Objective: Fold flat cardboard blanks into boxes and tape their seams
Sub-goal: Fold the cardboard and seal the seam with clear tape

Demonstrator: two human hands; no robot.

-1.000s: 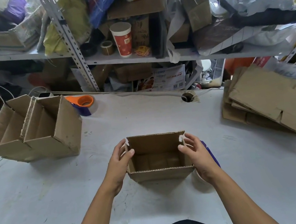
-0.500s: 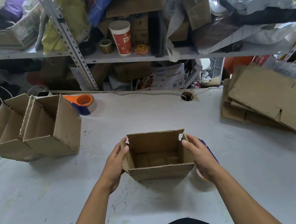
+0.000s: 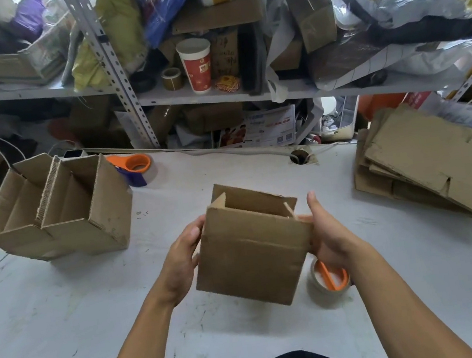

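I hold the small brown cardboard box point(image 3: 252, 253) lifted clear of the white bench point(image 3: 62, 296), its open top tilted away, my left hand point(image 3: 181, 259) and right hand point(image 3: 327, 234) gripping opposite sides, likely to check its folded shape before taping.

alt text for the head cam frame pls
Both hands, left hand and right hand, hold an open-topped cardboard box tilted above a white table. A tape roll lies under the right hand; flat blanks are stacked far right.
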